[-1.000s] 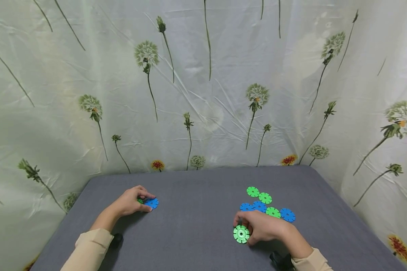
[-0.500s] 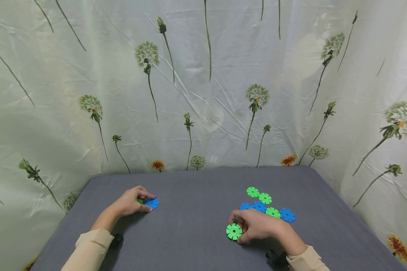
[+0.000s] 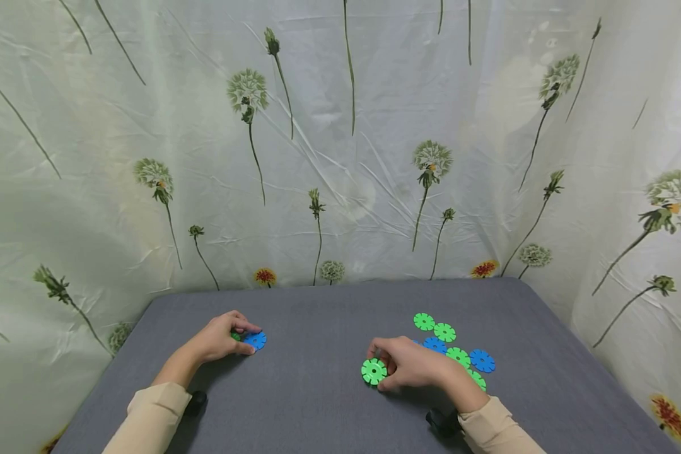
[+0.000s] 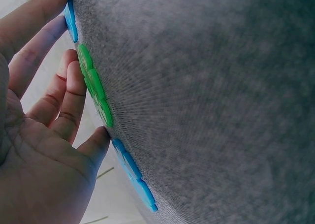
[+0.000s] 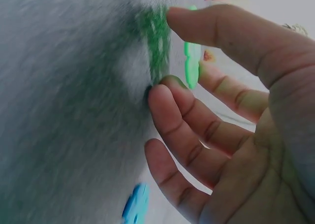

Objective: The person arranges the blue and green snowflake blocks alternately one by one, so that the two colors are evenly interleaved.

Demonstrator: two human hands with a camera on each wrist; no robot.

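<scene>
My right hand (image 3: 408, 362) pinches a green notched plastic disc (image 3: 374, 372) between thumb and index finger. In the right wrist view this green disc (image 5: 192, 66) stands off the cloth, and the other fingers curve loosely below. On the left side of the table, my left hand (image 3: 221, 337) has thumb and index finger at opposite edges of a blue notched disc (image 3: 255, 341), low at the cloth. Part of another green disc (image 3: 235, 337) shows behind the left fingers. The left wrist view has that green disc (image 4: 96, 86) in a line between the blue disc (image 4: 71, 19) and a second blue one (image 4: 134, 175).
Loose notched discs lie at the right: green ones (image 3: 424, 321) farther back, blue ones (image 3: 482, 360) among them, and a green one (image 3: 475, 379) partly behind the right wrist. A grey cloth (image 3: 318, 403) covers the table. A flowered curtain (image 3: 340, 157) hangs behind it.
My right hand has moved left and a little away from me with the green disc. Another green disc has come into sight beside the right wrist. My left hand stays in place.
</scene>
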